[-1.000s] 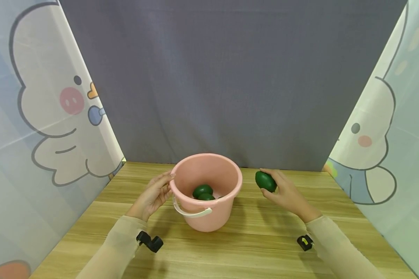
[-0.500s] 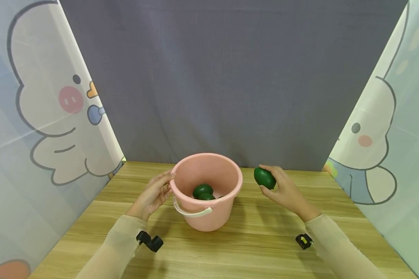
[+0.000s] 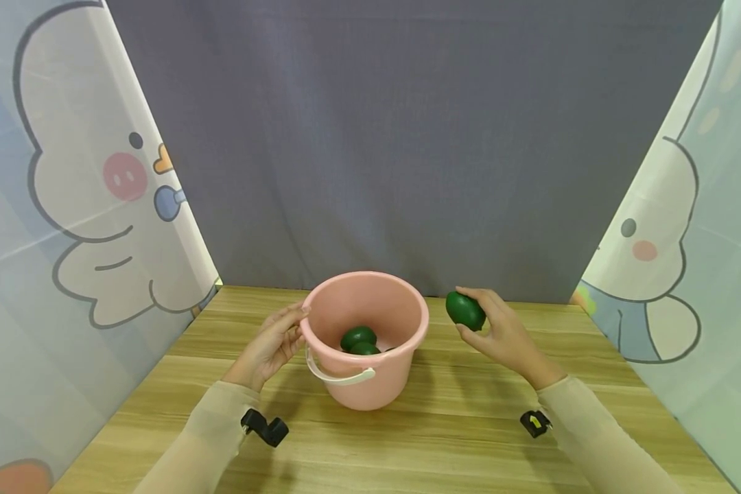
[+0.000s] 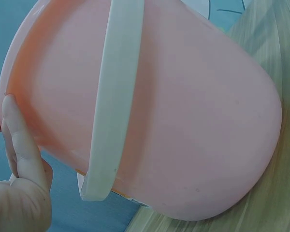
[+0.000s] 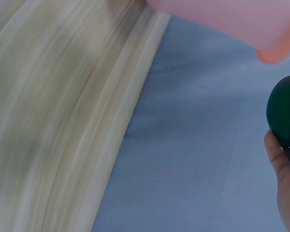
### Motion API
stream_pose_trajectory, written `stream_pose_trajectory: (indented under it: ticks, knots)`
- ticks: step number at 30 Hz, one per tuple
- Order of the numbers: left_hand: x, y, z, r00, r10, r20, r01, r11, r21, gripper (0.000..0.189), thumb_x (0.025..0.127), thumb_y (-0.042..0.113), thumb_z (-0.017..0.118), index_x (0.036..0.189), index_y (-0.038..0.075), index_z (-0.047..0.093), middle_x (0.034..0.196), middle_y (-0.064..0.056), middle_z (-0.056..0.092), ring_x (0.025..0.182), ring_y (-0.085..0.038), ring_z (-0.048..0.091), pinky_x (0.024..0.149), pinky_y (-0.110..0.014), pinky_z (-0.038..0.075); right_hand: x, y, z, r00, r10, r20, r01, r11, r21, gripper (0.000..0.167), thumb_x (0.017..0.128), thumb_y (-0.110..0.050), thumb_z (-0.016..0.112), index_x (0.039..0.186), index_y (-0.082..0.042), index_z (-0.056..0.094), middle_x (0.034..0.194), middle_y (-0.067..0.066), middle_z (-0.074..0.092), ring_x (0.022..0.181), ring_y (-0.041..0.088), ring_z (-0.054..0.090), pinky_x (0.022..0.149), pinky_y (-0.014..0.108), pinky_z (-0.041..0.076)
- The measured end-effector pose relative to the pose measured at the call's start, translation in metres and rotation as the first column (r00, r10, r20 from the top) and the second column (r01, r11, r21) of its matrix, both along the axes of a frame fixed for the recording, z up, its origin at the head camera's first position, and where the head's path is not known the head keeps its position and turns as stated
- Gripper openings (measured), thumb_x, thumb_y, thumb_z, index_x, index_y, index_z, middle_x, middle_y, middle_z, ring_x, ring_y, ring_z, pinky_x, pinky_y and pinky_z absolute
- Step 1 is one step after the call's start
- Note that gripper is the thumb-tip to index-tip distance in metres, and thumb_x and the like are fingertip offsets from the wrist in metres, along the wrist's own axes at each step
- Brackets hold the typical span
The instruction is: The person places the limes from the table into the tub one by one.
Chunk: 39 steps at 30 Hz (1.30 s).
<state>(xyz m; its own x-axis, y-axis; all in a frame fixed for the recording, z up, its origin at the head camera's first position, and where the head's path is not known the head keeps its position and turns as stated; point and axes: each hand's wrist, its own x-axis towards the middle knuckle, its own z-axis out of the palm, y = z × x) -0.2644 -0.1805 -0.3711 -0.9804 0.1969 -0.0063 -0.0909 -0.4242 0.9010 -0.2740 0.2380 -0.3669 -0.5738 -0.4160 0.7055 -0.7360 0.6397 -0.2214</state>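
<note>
A pink bucket (image 3: pixel 385 391) stands upright on the wooden table, with a white handle (image 3: pixel 338 379) hanging at its front. At least two dark green avocados (image 3: pixel 358 336) lie inside it. My left hand (image 3: pixel 270 350) pinches the bucket's left rim; the left wrist view shows fingers (image 4: pixel 26 150) along the outer wall beneath the rim and the thumb over the lip. To the right of the bucket, my right hand (image 3: pixel 509 343) holds another avocado (image 3: pixel 466 311) above the table between thumb and fingers. In the right wrist view this avocado (image 5: pixel 283 113) shows a small pale stem spot.
The wooden table (image 3: pixel 457 446) stretches around the bucket. Behind it hangs a dark grey curtain (image 3: pixel 370 151), and cartoon-printed cloths (image 3: pixel 117 274) flank both sides. Black wrist mounts (image 3: pixel 264 427) show below both sleeves.
My right hand has lifted the avocado slightly and shifted it a little left towards the bucket. The left hand and the bucket have stayed in place.
</note>
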Motion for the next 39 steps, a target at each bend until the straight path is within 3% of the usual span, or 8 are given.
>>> stream_pose_trajectory:
  ticks: [8, 18, 39]
  knots:
    - [0.0, 0.001, 0.0, 0.999, 0.031, 0.018, -0.031, 0.999, -0.007, 0.027, 0.103, 0.009, 0.053, 0.129, 0.002, 0.05, 0.085, -0.001, 0.053, 0.061, -0.002, 0.056, 0.055, -0.008, 0.052, 0.002, -0.007, 0.008, 0.999, 0.033, -0.041, -0.033, 0.999, -0.001, 0.069, 0.079, -0.008, 0.081, 0.143, -0.007, 0.053, 0.131, 0.01, 0.057, 0.112, 0.024, 0.058, 0.082, 0.042, 0.059]
    - [-0.001, 0.002, 0.001, 0.999, 0.036, 0.025, -0.035, 0.999, -0.005, 0.029, 0.103, 0.009, 0.052, 0.131, 0.002, 0.048, 0.085, -0.001, 0.053, 0.06, -0.002, 0.056, 0.055, -0.009, 0.053, 0.002, -0.012, 0.013, 0.997, 0.042, -0.058, -0.042, 0.999, -0.012, 0.069, 0.078, -0.006, 0.081, 0.142, -0.006, 0.054, 0.131, 0.01, 0.058, 0.113, 0.025, 0.058, 0.082, 0.038, 0.059]
    - [-0.001, 0.001, 0.001, 0.999, 0.03, 0.037, -0.03, 1.0, -0.007, 0.031, 0.104, 0.011, 0.053, 0.133, 0.004, 0.047, 0.086, 0.0, 0.053, 0.061, -0.002, 0.056, 0.055, -0.009, 0.053, 0.002, -0.023, 0.023, 0.986, 0.143, -0.084, -0.144, 0.989, -0.017, 0.07, 0.077, -0.004, 0.081, 0.142, -0.008, 0.054, 0.135, 0.011, 0.057, 0.118, 0.028, 0.057, 0.098, 0.02, 0.05]
